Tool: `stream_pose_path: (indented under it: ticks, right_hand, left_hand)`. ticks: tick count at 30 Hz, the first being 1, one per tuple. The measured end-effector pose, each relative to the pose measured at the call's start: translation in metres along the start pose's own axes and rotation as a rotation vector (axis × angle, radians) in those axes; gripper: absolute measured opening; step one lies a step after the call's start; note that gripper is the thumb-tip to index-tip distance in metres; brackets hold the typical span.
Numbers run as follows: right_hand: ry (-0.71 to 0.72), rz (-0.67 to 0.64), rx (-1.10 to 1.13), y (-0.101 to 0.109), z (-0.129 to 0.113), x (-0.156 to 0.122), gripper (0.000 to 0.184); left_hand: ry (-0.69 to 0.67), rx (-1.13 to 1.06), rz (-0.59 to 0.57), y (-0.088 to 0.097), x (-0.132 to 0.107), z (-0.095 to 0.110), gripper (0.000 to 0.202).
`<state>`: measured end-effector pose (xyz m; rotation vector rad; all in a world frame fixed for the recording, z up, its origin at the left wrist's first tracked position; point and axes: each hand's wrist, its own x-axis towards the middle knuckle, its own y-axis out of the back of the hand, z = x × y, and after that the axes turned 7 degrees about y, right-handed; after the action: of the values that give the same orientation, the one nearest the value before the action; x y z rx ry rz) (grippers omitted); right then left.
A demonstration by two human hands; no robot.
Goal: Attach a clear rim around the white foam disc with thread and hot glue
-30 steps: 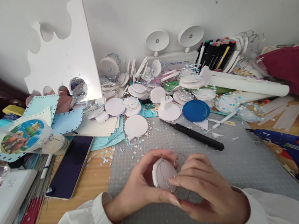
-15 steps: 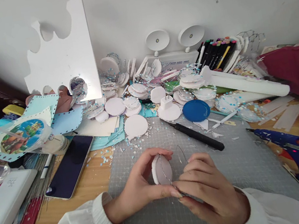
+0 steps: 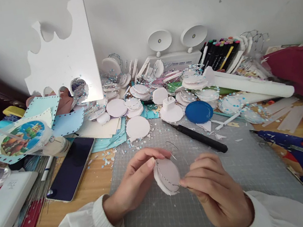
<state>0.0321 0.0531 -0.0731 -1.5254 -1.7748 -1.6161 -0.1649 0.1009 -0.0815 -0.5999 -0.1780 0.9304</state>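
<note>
A round white foam disc [image 3: 168,175] is held above the grey cutting mat [image 3: 147,223]. My left hand [image 3: 138,180] grips the disc from its left side, with thumb and fingers at its upper edge. Across the disc's face runs a thin twisted wire [image 3: 165,177], dark with small pale bits. My right hand [image 3: 216,190] pinches the wire at the disc's right edge, its fingers curled. A loose thin wire end curves up beyond the disc's top.
A black craft pen-knife [image 3: 199,138] lies behind my hands, with white discs and a blue round lid [image 3: 198,112] beyond. At right rests a blue glue gun [image 3: 302,153]. A phone [image 3: 71,168] and a lidded drink cup [image 3: 26,137] are at left.
The disc has turned and tilted in my left hand, whose thumb moved from below up to the top edge. My right hand has shifted slightly right, and the loose wire end has swung left.
</note>
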Motion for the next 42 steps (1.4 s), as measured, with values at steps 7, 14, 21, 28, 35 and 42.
stream_pose_path:
  ticks: [7, 14, 21, 28, 35, 42]
  right_hand:
    - [0.028, 0.008, -0.031, 0.001, 0.001, -0.001, 0.025]
    - [0.056, -0.025, -0.010, 0.003, 0.002, 0.000, 0.025]
    - [0.108, -0.044, -0.007, 0.004, 0.002, 0.002, 0.025]
    - [0.044, 0.014, -0.046, 0.002, 0.000, 0.002, 0.023]
    - [0.026, 0.117, -0.215, 0.012, 0.000, 0.004, 0.024]
    - [0.093, 0.094, -0.266, 0.013, -0.002, 0.002, 0.022]
  left_hand:
    - [0.053, -0.052, -0.097, 0.000, 0.000, 0.002, 0.014]
    - [0.175, -0.110, -0.157, 0.005, 0.000, 0.001, 0.016]
    - [0.189, -0.106, -0.210, 0.009, 0.001, 0.002, 0.017]
    - [0.167, -0.161, -0.156, 0.004, 0.000, 0.001, 0.012]
    - [0.230, -0.229, -0.187, 0.001, 0.000, 0.002, 0.048]
    - [0.336, -0.302, -0.331, 0.005, -0.003, 0.003, 0.052]
